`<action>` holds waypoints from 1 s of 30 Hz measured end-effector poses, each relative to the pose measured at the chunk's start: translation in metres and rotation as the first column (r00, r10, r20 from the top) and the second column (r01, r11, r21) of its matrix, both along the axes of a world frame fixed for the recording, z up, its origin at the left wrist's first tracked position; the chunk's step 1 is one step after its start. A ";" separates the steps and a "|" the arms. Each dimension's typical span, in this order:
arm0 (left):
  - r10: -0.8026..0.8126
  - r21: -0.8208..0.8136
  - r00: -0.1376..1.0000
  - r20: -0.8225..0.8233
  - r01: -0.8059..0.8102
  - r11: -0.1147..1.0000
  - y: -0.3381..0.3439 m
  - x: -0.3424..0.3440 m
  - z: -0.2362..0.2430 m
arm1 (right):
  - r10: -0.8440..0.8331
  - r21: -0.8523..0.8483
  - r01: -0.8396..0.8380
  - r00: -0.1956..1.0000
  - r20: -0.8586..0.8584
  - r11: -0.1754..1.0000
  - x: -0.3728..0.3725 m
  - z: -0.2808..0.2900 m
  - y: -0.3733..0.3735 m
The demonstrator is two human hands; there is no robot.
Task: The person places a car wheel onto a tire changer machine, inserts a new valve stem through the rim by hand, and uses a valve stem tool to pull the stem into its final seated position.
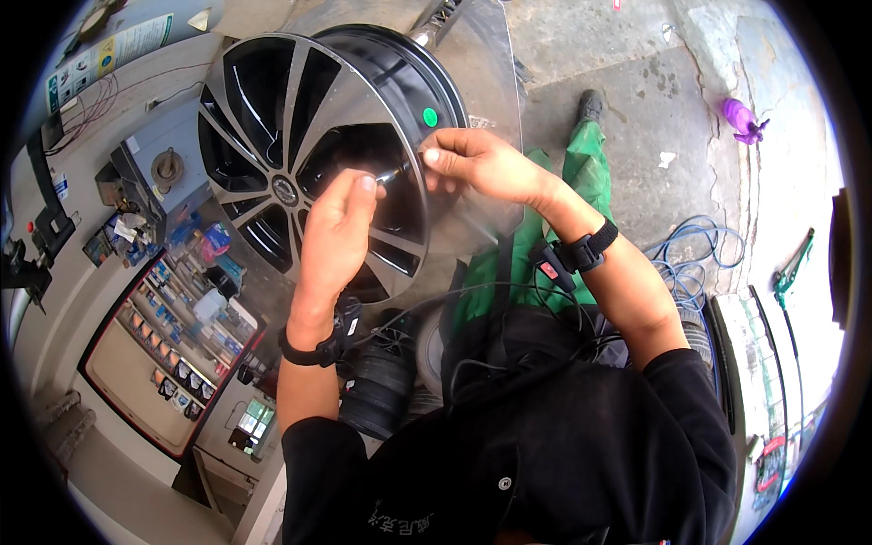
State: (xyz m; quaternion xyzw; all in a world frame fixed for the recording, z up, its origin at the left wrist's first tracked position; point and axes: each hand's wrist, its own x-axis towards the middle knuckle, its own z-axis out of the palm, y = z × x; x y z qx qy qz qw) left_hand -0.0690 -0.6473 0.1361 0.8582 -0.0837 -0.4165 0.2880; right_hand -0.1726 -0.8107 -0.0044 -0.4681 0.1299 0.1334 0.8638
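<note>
A black and silver alloy wheel without a tyre stands tilted in front of me, its spoked face turned left. My left hand is at the face side, thumb and fingertips pinched on a small shiny metal stem near the outer lip. On the other side of the lip, my right hand is closed by the inner barrel, its thumb against curled fingers. Whatever those fingers hold is hidden. A round green sticker is on the barrel just above my right hand.
Stacked black tyres stand below the wheel. A blue hose lies coiled on the floor to the right, with a purple bottle farther off. At left are a grey cabinet and cluttered shelves.
</note>
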 end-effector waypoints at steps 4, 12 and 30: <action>-0.011 -0.019 1.000 0.007 0.011 1.000 0.001 0.000 -0.002 | 0.009 -0.023 -0.009 1.000 -0.027 1.000 0.003 -0.004 0.007; -0.021 -0.022 1.000 0.001 0.021 1.000 0.000 0.000 0.000 | -0.035 -0.096 0.028 0.997 -0.072 0.995 0.002 0.000 0.004; 0.018 -0.042 1.000 -0.021 -0.019 0.999 0.003 0.000 -0.004 | 0.016 -0.051 -0.028 0.975 -0.223 0.998 0.007 0.004 0.009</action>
